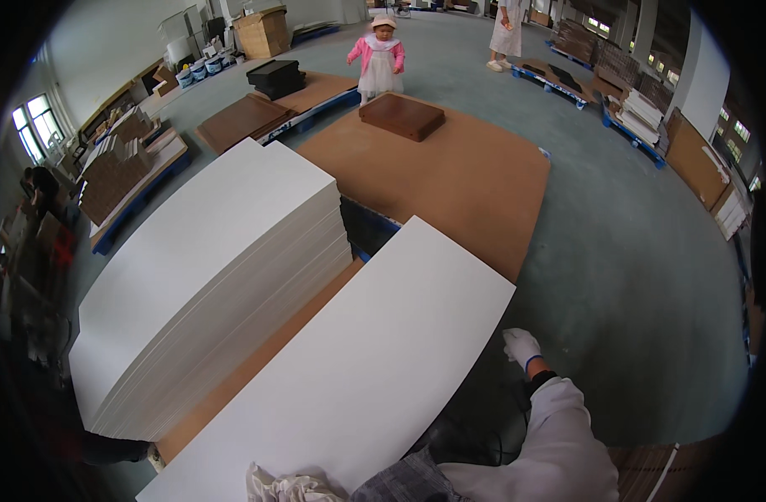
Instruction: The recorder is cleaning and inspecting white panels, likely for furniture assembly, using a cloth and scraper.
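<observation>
One white board [341,356] lies left of the gloved right hand [522,345], long axis slanting near-left to far-right; whether its fingers close, I cannot tell; left hand unseen.

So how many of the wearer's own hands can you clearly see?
1 clearly: the right hand, white-gloved, beside the right edge of the near white board. The left hand may be hidden at the bottom edge, where crumpled pale cloth shows.

Grey-green floor [642,284]; pale wall [102,54], bright window [41,115] left; white pillar [706,71] right; small windows [741,130] beyond, apparently daylit.
</observation>
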### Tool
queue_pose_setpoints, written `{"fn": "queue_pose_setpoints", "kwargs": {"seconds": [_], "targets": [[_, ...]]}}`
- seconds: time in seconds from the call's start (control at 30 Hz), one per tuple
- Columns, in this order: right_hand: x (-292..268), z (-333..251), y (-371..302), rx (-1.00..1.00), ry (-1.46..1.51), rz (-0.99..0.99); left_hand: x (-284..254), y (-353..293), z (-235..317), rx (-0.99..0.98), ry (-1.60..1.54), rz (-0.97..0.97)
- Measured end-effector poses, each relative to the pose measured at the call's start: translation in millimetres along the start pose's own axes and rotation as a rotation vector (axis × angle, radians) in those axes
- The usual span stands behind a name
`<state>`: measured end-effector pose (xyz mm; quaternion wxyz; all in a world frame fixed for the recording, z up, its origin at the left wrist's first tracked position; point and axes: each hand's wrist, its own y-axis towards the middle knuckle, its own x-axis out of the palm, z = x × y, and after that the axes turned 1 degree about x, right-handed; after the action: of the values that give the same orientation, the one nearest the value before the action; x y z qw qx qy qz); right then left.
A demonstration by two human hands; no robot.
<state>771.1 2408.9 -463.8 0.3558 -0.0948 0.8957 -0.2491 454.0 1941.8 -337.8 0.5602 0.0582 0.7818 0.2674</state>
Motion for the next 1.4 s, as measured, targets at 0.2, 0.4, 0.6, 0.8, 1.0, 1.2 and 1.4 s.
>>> {"fn": "queue_pose_setpoints", "kwargs": {"seconds": [0.2, 0.4, 0.6, 0.8, 1.0, 1.2, 1.4], "targets": [[-33.8, -98.2, -30.9, -0.592, 0.251, 0.411, -7.5, 17.7, 2.5, -0.062, -0.094, 0.064], [86.4, -191.7, -144.9, -1.262, -0.632, -0.179, -6.5, 16.0, -2.6, -0.119, -0.180, -0.090], [202.6, -230.5, -197.0, -1.701, -0.880, -0.440, 43.6, -18.6, 3.8, -0.154, -0.039, 0.176], [256.1, -229.6, -179.0, -1.670, -0.614, -0.313, 6.3, -14.3, 3.6, -0.201, -0.173, -0.118], [249.8, -230.1, -183.9, -1.691, -0.611, -0.270, 7.5, -18.7, 4.5, -0.253, -0.250, -0.152], [248.5, -232.9, -182.5, -1.654, -0.655, -0.295, 19.4, -27.7, 4.1, -0.253, -0.254, -0.131], [248.2, -232.1, -182.2, -1.673, -0.629, -0.290, 21.2, -30.9, 5.1, -0.244, -0.235, -0.109]]}}
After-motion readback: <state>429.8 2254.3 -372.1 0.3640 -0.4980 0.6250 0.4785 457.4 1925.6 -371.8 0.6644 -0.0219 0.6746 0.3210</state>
